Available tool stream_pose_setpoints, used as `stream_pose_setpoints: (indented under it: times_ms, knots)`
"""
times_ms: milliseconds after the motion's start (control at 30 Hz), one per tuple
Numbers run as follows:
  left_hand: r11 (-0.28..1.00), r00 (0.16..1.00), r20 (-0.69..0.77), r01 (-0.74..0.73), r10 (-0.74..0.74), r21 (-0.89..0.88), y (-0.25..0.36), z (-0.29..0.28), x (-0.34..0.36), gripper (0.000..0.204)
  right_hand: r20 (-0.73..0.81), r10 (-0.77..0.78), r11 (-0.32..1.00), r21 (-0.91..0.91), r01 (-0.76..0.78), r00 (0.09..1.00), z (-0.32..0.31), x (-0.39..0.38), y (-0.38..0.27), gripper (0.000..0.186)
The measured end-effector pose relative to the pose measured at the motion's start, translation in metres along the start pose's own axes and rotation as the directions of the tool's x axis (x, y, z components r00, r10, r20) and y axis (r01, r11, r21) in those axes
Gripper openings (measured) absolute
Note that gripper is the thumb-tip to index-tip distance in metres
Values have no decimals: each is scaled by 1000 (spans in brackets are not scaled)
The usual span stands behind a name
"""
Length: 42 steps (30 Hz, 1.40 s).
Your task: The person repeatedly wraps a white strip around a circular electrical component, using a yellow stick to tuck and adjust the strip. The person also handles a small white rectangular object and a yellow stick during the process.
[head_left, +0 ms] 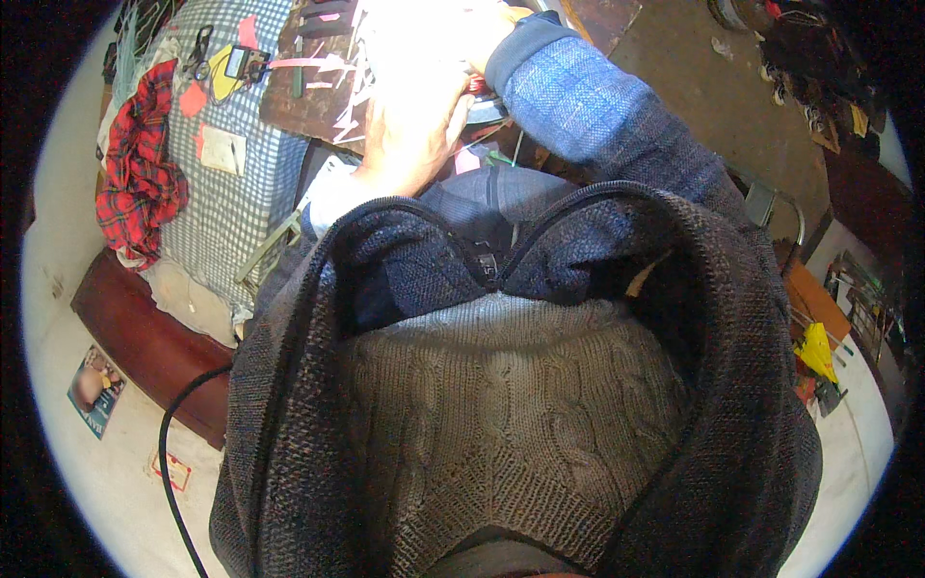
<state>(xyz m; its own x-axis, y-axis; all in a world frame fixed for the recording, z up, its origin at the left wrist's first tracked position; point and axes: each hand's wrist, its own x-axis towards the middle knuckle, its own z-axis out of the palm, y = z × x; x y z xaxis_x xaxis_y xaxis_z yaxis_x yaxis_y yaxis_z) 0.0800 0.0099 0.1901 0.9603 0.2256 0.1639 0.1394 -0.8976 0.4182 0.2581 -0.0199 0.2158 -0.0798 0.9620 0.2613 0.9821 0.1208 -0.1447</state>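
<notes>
My left hand (409, 120) is over a brown worktable (284, 106), its thumb beside a small red object (478, 85) and a grey metal rim (485, 113); glare washes out the other fingers. My right hand (489, 39) reaches in from a blue checked sleeve just above and right of the left, its fingers also lost in glare, so what it holds cannot be made out. Pink and white strips (342, 113) and dark narrow tools (318, 24) lie on the worktable to the left of my hands.
A checked cloth (241, 202) at left bears a small electronic device (241, 63), a notepad (222, 149) and a red plaid garment (135, 183). A maroon padded piece (145, 347) is below it. A metal chair frame (790, 212) and clutter (780, 87) are at right.
</notes>
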Motion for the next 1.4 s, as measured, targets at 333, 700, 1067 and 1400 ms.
stream_pose_setpoints:
  times_ms: [333,700,1067,1400]
  knots:
    - [1000,998,-54,-23,23,5,2,-4,-2,25,13,-23,998,65,22,1000,-10,-10,2,21]
    - [999,999,-7,33,-33,16,5,-14,-3,30,87,23,997,71,-29,996,-14,-12,0,20]
    - [971,976,-164,169,-142,167,-10,-7,-8,52,201,145,984,74,-163,969,-4,-18,2,22]
    - [947,930,-196,322,-312,21,-21,2,-2,41,227,304,953,-78,-293,925,-40,-53,6,22]
